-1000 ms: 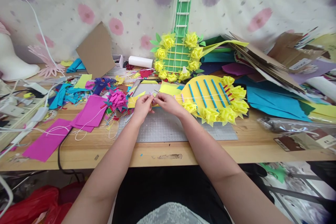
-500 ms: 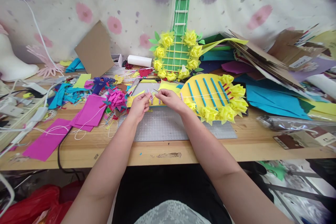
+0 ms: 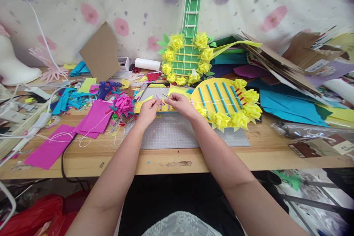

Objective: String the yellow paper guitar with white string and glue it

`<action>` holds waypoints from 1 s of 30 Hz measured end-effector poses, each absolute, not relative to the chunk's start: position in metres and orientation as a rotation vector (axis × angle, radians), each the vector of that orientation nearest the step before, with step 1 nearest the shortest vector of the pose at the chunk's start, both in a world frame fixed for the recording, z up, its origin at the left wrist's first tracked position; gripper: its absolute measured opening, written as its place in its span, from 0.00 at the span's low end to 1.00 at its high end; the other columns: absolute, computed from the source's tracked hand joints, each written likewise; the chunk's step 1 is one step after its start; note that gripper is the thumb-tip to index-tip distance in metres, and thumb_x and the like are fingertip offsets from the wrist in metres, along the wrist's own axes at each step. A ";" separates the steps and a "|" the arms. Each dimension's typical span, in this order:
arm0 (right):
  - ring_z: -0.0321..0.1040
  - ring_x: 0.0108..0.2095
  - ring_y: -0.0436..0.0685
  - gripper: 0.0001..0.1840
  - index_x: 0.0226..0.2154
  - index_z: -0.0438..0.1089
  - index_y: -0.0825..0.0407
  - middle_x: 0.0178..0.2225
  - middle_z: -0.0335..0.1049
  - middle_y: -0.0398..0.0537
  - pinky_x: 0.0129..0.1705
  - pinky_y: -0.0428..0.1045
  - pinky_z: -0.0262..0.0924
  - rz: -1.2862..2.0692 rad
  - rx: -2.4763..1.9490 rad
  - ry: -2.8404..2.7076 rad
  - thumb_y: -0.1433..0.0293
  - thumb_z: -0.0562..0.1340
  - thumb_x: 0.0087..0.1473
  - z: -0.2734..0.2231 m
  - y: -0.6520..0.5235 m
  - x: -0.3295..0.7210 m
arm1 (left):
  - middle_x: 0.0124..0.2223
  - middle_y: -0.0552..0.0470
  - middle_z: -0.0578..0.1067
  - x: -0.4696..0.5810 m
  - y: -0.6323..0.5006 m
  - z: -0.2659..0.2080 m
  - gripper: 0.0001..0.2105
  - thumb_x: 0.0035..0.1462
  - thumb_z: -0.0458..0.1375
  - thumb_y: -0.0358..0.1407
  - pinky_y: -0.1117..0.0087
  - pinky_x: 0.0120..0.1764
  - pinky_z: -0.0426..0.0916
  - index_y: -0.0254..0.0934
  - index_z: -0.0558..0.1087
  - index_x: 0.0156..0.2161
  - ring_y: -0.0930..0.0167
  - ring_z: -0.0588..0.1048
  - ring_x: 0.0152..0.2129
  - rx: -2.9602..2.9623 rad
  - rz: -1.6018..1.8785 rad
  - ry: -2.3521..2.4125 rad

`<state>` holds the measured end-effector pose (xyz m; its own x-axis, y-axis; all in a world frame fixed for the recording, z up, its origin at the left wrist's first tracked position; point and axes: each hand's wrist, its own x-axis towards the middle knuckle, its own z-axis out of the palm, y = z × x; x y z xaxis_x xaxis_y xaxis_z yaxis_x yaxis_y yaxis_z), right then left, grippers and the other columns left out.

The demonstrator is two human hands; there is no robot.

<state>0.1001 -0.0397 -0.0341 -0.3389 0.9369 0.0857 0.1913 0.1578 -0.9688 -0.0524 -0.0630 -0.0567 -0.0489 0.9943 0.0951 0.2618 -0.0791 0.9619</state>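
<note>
A yellow paper guitar [image 3: 210, 94] with blue strips and yellow paper flowers lies across the grey cutting mat [image 3: 171, 136], its neck toward the left. White string [image 3: 204, 101] runs along its body to the neck, where both hands are. My left hand [image 3: 149, 111] is closed in a pinch above the neck, at the string. My right hand [image 3: 178, 103] pinches the string just to the right, fingertips close to the left ones. The fingers partly hide the string's end and the purple strips on the neck.
Behind stands a green paper guitar [image 3: 190, 18] ringed with yellow flowers. To the left are a magenta paper flower [image 3: 123, 104], a blue glue gun [image 3: 106, 88], magenta sheets [image 3: 94, 118] and cables. Cardboard [image 3: 282, 66], blue paper [image 3: 290, 103] and a plastic-wrapped packet [image 3: 318, 142] lie at right.
My left hand has turned slightly and shifted a little right and down. My right hand stays nearly in place, its fingertips moving slightly. The guitar has not moved.
</note>
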 end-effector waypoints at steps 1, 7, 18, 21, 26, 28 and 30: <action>0.47 0.20 0.44 0.19 0.19 0.54 0.51 0.17 0.49 0.34 0.24 0.44 0.44 1.240 -1.097 -1.671 0.56 0.61 0.41 -0.034 -0.040 0.100 | 0.14 0.61 0.55 -0.052 -0.063 -0.056 0.15 0.51 0.54 0.46 0.76 0.17 0.48 0.33 0.70 0.28 0.80 0.54 0.11 1.420 1.180 1.392; 0.48 0.21 0.45 0.15 0.19 0.53 0.50 0.17 0.51 0.35 0.25 0.45 0.44 1.157 -1.156 -1.667 0.60 0.59 0.42 -0.043 -0.038 0.091 | 0.15 0.63 0.52 -0.053 -0.063 -0.055 0.14 0.50 0.56 0.45 0.77 0.16 0.45 0.34 0.67 0.27 0.82 0.50 0.10 1.328 1.183 1.356; 0.49 0.24 0.47 0.14 0.17 0.49 0.50 0.19 0.51 0.37 0.28 0.45 0.44 0.764 -1.278 -1.744 0.70 0.57 0.43 -0.048 -0.040 0.082 | 0.20 0.60 0.63 -0.063 -0.065 -0.052 0.12 0.52 0.53 0.41 0.77 0.11 0.48 0.33 0.71 0.34 0.82 0.57 0.06 1.505 0.942 1.290; 0.50 0.24 0.48 0.15 0.17 0.49 0.50 0.20 0.51 0.37 0.28 0.45 0.45 0.758 -1.297 -1.766 0.69 0.58 0.46 -0.048 -0.041 0.082 | 0.22 0.59 0.65 -0.067 -0.065 -0.050 0.13 0.53 0.51 0.38 0.77 0.12 0.51 0.32 0.72 0.38 0.82 0.58 0.07 1.533 0.894 1.301; 0.51 0.25 0.49 0.17 0.17 0.49 0.50 0.21 0.52 0.39 0.29 0.46 0.46 0.637 -1.301 -1.864 0.68 0.59 0.48 -0.048 -0.045 0.078 | 0.18 0.59 0.64 -0.073 -0.067 -0.044 0.15 0.55 0.48 0.35 0.77 0.14 0.53 0.33 0.73 0.42 0.79 0.59 0.08 1.673 0.776 1.422; 0.51 0.25 0.49 0.17 0.17 0.48 0.50 0.22 0.52 0.39 0.30 0.46 0.46 0.590 -1.303 -1.885 0.70 0.58 0.48 -0.048 -0.046 0.077 | 0.17 0.60 0.63 -0.073 -0.068 -0.042 0.15 0.55 0.47 0.35 0.77 0.15 0.53 0.33 0.74 0.41 0.78 0.59 0.09 1.763 0.753 1.467; 0.51 0.26 0.49 0.17 0.18 0.48 0.50 0.22 0.52 0.40 0.30 0.46 0.46 0.562 -1.301 -1.883 0.71 0.58 0.48 -0.049 -0.046 0.077 | 0.17 0.59 0.64 -0.071 -0.068 -0.041 0.14 0.55 0.48 0.35 0.77 0.16 0.54 0.35 0.74 0.40 0.77 0.60 0.10 1.837 0.764 1.476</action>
<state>0.0771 -0.0460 -0.0488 -0.1874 0.9216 0.3400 0.5845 0.3828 -0.7154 -0.0714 -0.0675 -0.0407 0.1957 0.9798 0.0418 0.5994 -0.1533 0.7856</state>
